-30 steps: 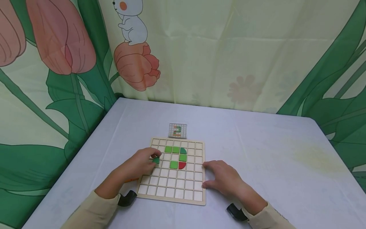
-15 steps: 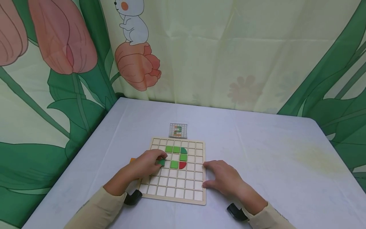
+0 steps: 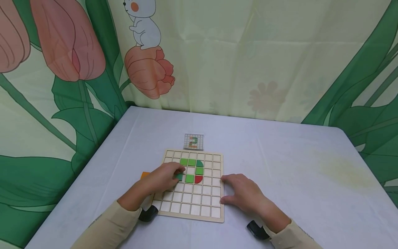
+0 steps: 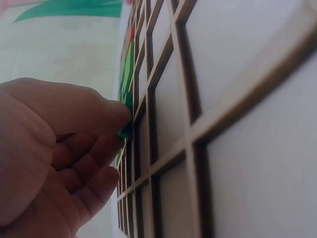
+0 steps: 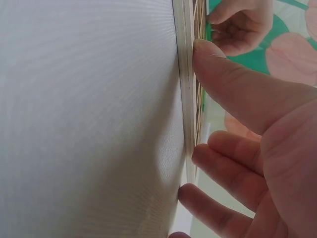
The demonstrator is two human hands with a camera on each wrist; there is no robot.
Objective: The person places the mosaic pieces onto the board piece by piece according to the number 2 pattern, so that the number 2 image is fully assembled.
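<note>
Left hand (image 3: pixel 166 175) is clamping one dark green piece (image 3: pixel 179 176) between thumb and fingertips, holding it at one wooden grid board (image 3: pixel 195 210), just left of the lowest light green square; whether the piece is sitting in a cell, I cannot tell. Right hand (image 3: pixel 240 190) is keeping its thumb and fingers apart, their tips touching the board's right edge.

Seven cells are running along the board's near row. Six pieces are lying on the grid besides the held one: four light green squares (image 3: pixel 191 163), one dark green quarter-round (image 3: pixel 199 163) and one red quarter-round (image 3: pixel 198 179). Two of the squares are sitting side by side in the upper row, left of the green quarter-round; one is lying below that quarter-round, and one is lying left of the red.

Orange (image 3: pixel 144 174) is showing beside the board's left edge, partly hidden by the left arm, so its count is staying unclear. One patterned card (image 3: pixel 193 141) is lying just beyond the far edge.
</note>
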